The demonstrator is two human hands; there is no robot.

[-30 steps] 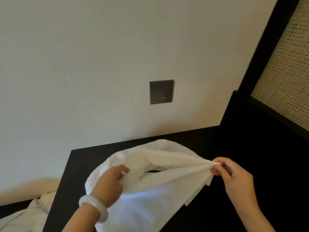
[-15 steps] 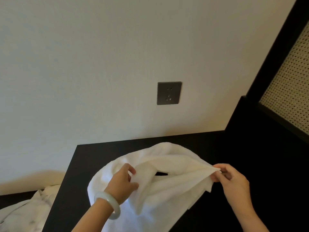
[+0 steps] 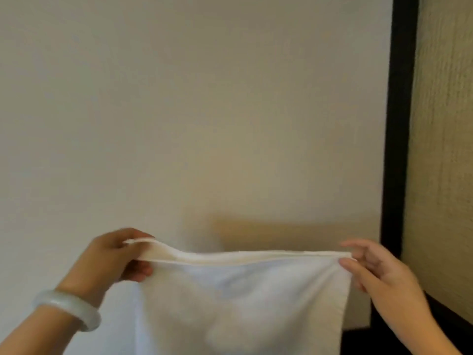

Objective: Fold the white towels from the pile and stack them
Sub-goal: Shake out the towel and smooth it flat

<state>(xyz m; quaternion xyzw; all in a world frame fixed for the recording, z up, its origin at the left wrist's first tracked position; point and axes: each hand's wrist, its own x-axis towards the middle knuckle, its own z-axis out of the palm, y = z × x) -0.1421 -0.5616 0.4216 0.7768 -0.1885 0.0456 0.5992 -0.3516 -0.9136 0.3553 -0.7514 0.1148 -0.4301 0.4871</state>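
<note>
From the head camera: you hold a white towel (image 3: pixel 243 303) up in the air before a plain cream wall (image 3: pixel 204 111), its top edge stretched nearly level between your two hands and its body hanging straight down past the bottom of the frame. Your left hand (image 3: pixel 112 257), a pale jade-coloured bangle (image 3: pixel 69 312) on its wrist, has its fingers curled round the towel's upper left corner, where the hem shows as two layers lying one on the other. Your right hand (image 3: pixel 378 270) pinches the upper right corner between thumb and fingertips, the remaining fingers loosely spread. To the right of that hand a dark vertical frame (image 3: pixel 396 124) runs up the wall, with a woven tan panel (image 3: pixel 445 124) beside it. The towel's shadow falls on the wall just behind its top edge.
</note>
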